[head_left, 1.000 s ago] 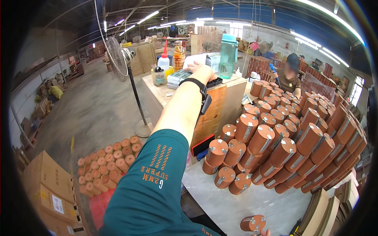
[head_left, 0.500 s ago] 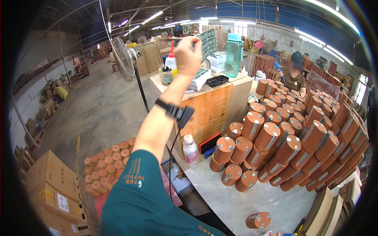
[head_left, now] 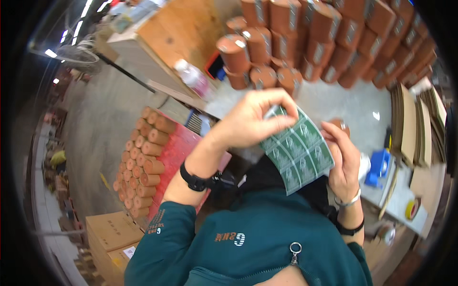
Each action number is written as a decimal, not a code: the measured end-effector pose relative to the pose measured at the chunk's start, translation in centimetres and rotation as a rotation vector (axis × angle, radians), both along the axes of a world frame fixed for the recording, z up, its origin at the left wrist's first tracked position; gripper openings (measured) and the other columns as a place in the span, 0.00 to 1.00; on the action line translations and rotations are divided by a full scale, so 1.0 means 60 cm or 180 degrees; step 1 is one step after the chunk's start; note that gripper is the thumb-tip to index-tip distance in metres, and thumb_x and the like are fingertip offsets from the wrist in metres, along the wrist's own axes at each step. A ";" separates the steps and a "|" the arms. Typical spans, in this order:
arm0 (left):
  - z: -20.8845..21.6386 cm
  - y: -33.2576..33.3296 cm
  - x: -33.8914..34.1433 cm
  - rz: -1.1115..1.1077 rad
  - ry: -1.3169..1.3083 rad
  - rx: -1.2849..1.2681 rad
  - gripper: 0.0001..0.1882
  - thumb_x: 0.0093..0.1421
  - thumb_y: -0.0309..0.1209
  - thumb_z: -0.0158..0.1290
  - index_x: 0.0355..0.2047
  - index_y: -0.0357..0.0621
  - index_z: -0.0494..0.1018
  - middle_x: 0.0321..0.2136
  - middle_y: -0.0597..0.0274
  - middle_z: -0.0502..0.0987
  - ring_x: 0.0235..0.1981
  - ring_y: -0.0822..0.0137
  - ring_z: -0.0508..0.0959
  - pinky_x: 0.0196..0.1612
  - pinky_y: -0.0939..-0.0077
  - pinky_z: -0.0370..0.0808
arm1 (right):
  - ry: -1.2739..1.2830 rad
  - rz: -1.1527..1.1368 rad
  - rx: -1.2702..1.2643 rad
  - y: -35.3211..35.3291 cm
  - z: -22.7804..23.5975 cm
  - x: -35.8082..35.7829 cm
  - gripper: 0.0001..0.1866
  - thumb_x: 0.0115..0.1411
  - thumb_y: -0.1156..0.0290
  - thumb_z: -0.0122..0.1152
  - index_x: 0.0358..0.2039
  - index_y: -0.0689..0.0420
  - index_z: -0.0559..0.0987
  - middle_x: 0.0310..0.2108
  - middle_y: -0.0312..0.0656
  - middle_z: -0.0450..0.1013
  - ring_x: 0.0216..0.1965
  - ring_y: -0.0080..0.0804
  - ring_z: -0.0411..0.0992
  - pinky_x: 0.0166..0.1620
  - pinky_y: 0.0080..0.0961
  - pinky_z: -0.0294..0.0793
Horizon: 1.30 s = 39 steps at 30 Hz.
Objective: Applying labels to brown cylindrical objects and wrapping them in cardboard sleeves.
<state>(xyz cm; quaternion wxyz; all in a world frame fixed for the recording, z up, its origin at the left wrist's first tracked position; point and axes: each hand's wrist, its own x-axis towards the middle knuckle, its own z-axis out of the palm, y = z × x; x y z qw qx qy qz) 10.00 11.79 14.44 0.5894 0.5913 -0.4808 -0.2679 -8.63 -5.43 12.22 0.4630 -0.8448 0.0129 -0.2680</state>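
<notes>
A sheet of green stickers with pale printed outlines hangs curved in front of my body. My left hand pinches its upper edge between thumb and fingers. At the sheet's right edge, my right hand has its fingers curled against the border, gripping it. Just behind the right fingers, a single reddish-brown cylinder on the grey tabletop is mostly hidden.
Stacked brown cylinders with metal strips fill the far tabletop. A plastic bottle stands beside a wooden cabinet. Right are a blue tape dispenser, a yellow tape roll and cardboard pieces. More cylinders stand lower left.
My left hand has come down from the cabinet top, bringing a green sticker sheet in front of my body. My right hand has come up to it. The view has tilted downward.
</notes>
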 end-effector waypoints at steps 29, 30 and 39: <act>-0.133 -0.061 -0.143 -0.0114 0.3153 0.0136 0.14 0.64 0.30 0.57 0.49 0.42 0.75 0.43 0.62 0.81 0.41 0.69 0.80 0.46 0.71 0.77 | -0.0836 -0.1154 0.1011 0.018 -0.117 -0.013 0.05 0.63 0.83 0.59 0.39 0.63 0.74 0.33 0.39 0.74 0.30 0.18 0.72 0.32 0.15 0.71; -0.131 -0.061 -0.143 -0.0115 0.3153 0.0137 0.14 0.64 0.30 0.57 0.49 0.42 0.75 0.43 0.62 0.81 0.41 0.69 0.80 0.46 0.71 0.77 | -0.0713 -0.1352 0.0284 0.018 -0.109 -0.011 0.05 0.61 0.83 0.60 0.38 0.62 0.76 0.34 0.40 0.74 0.30 0.20 0.72 0.33 0.16 0.72; -0.123 -0.067 -0.144 0.0392 0.2677 0.0001 0.10 0.64 0.30 0.58 0.44 0.41 0.77 0.39 0.64 0.81 0.37 0.75 0.80 0.42 0.77 0.78 | -0.0500 -0.1424 -0.1335 0.021 -0.083 -0.031 0.11 0.47 0.74 0.72 0.32 0.53 0.80 0.32 0.34 0.75 0.39 0.36 0.71 0.48 0.34 0.61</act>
